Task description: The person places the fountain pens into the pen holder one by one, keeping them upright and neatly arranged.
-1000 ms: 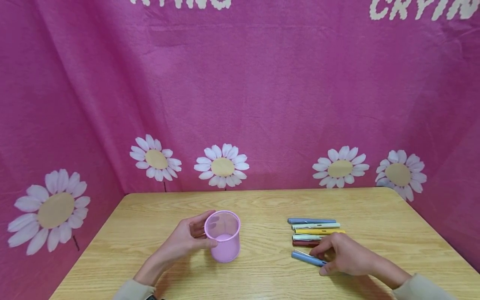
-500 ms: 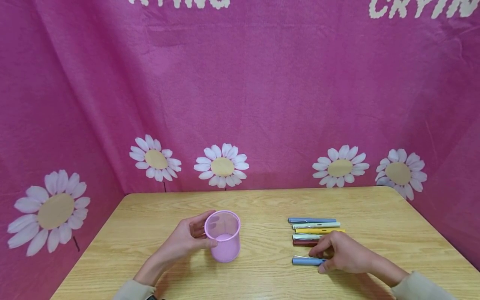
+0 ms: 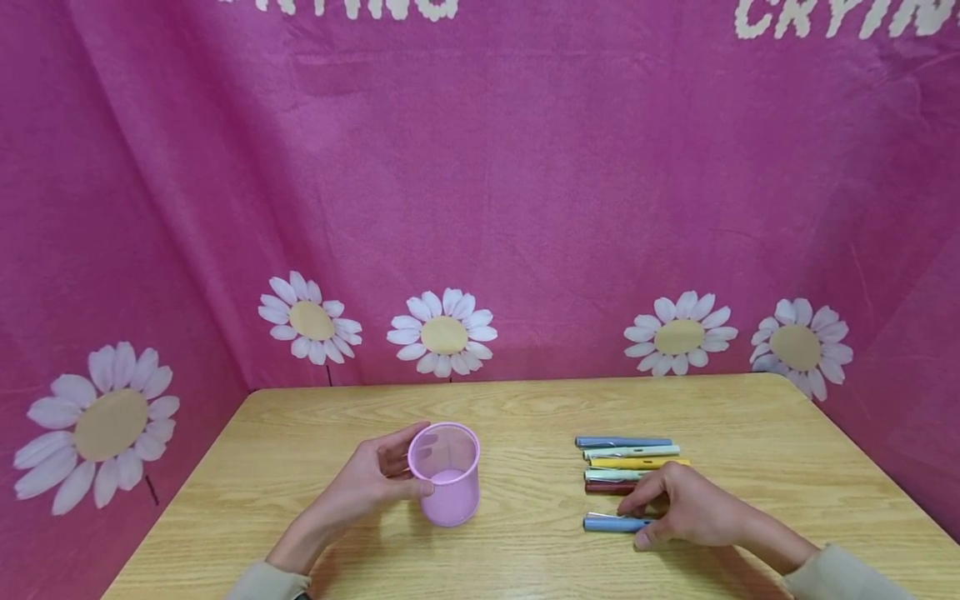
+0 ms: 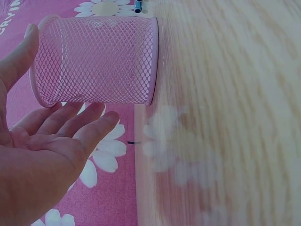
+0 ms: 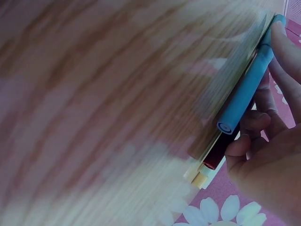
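Observation:
A pink mesh pen holder (image 3: 450,492) stands upright on the wooden table, its inside bare. My left hand (image 3: 375,475) holds it from the left, thumb at the near rim and fingers round the far side; the left wrist view shows the mesh wall (image 4: 99,61) between thumb and fingers. On the right, my right hand (image 3: 690,508) pinches a blue pen (image 3: 611,523) between thumb and fingers, with its clipped end pointing left. In the right wrist view that blue pen (image 5: 249,89) lies close along the tabletop. The hand hides part of it in the head view.
Beyond the right hand lie several pens in a row: a dark red one (image 3: 606,487), a pale green one (image 3: 611,475), a yellow one (image 3: 637,462), another pale green one (image 3: 633,451) and a blue-grey one (image 3: 626,442). A pink flowered cloth (image 3: 525,208) hangs behind the table (image 3: 517,567).
The blue pen in my right hand has turned from a slant to lie level with the row of pens. My left hand and the pen holder have stayed put.

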{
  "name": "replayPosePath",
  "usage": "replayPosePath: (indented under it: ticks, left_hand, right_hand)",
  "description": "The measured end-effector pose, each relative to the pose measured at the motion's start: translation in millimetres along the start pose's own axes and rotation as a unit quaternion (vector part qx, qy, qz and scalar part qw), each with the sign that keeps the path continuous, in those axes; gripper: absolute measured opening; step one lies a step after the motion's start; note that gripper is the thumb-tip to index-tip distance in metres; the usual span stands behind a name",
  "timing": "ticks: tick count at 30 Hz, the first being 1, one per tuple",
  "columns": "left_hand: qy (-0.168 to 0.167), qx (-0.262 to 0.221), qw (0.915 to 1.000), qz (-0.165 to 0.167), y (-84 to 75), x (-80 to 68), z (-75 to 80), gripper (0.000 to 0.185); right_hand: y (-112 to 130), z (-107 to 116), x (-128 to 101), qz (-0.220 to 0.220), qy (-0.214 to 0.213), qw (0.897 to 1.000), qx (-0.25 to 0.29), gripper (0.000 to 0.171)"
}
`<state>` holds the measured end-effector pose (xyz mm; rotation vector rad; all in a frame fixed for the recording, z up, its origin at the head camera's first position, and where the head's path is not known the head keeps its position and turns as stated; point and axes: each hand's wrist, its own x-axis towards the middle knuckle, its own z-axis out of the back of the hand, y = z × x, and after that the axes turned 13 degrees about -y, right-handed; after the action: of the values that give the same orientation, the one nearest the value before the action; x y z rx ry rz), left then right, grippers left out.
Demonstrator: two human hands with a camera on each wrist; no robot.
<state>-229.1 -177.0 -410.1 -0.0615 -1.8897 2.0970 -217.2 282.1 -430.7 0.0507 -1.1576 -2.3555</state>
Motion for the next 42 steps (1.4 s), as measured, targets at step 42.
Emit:
replayPosePath:
  ticks: [42]
  left_hand:
    - [0.023,-0.012,0.9997,0.0,3.2,3.2,2.5,0.089]
  right_hand:
    - [8.7,-9.5,3.8,-0.01,-0.016,0.999,-0.034,0.015]
